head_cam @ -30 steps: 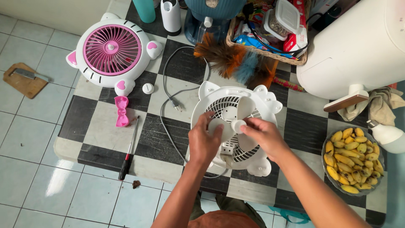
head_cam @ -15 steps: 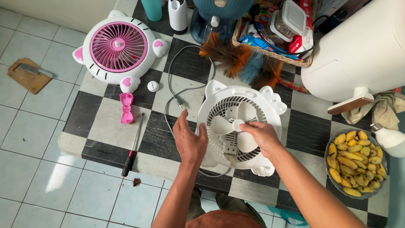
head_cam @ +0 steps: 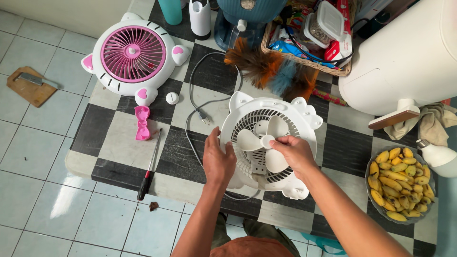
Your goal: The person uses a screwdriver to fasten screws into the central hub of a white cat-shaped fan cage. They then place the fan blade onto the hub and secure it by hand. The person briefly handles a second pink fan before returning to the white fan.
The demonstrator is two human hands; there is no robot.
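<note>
Head view, nearest first: the left hand (head_cam: pixel 218 159) lies spread and flat against the left rim of the white fan housing (head_cam: pixel 304 119), bracing it on the checkered table (head_cam: pixel 119 143). The right hand (head_cam: pixel 295 151) pinches the hub of the white blade (head_cam: pixel 266 143) at the housing's middle — fingertips closed on the hub. Doing this well probably means keeping the housing pinned while working the hub squarely on its shaft, not levering on a blade. Further left lie a screwdriver (head_cam: pixel 148 171), a pink bow (head_cam: pixel 141 123) and a small white cap (head_cam: pixel 172 98) — beyond them, the pink front grille (head_cam: pixel 133 52).
</note>
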